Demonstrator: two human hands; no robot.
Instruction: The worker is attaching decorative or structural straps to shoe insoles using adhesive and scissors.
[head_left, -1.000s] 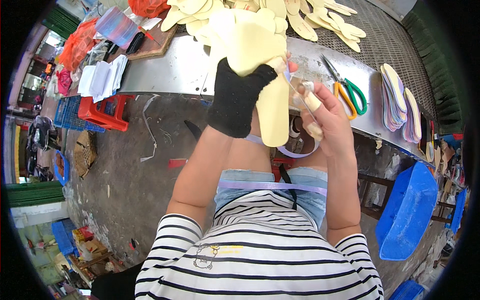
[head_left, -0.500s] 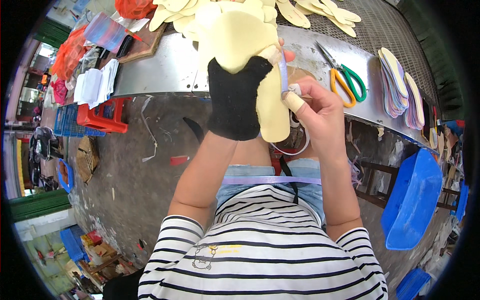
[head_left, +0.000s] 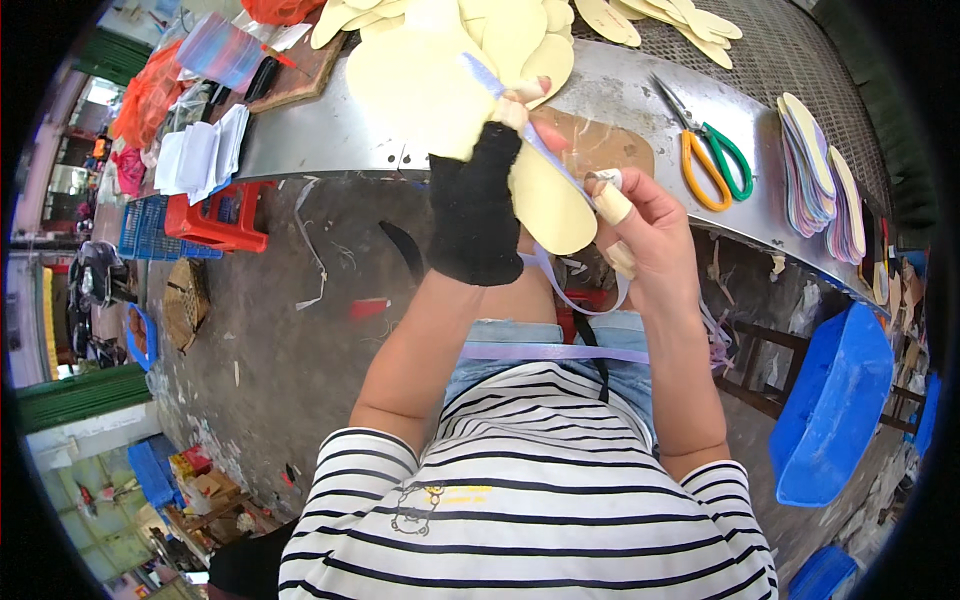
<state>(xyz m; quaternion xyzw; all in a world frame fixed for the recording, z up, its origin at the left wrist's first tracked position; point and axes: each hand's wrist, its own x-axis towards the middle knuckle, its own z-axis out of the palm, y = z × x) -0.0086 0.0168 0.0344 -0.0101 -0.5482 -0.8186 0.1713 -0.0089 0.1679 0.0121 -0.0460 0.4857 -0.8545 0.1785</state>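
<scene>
My left hand [head_left: 476,205], in a black fingerless glove, grips a pale yellow shoe insole [head_left: 555,208] in front of the metal bench. The insole slants, its rounded heel end toward my lower right; its far end is washed out by glare. Along its right edge runs a narrow lilac ribbon [head_left: 552,153], pressed there by my left fingertips. My right hand [head_left: 652,228], pale wraps on thumb and finger, pinches at the ribbon by the heel edge. Below the insole, loose ribbon [head_left: 567,300] hangs in a loop, and a lilac strip [head_left: 555,352] crosses my lap.
Scissors [head_left: 705,165] with orange and green handles lie on the metal bench [head_left: 380,140], right of a brown board [head_left: 620,145]. Stacked insoles [head_left: 808,170] stand farther right; more yellow insoles [head_left: 515,40] pile behind. A blue tub [head_left: 835,405] and red stool [head_left: 215,225] flank me.
The insole has turned from nearly upright to slanting, its heel end swinging right. My left fingers have shifted left, and my right hand has moved slightly right and down with the ribbon.
</scene>
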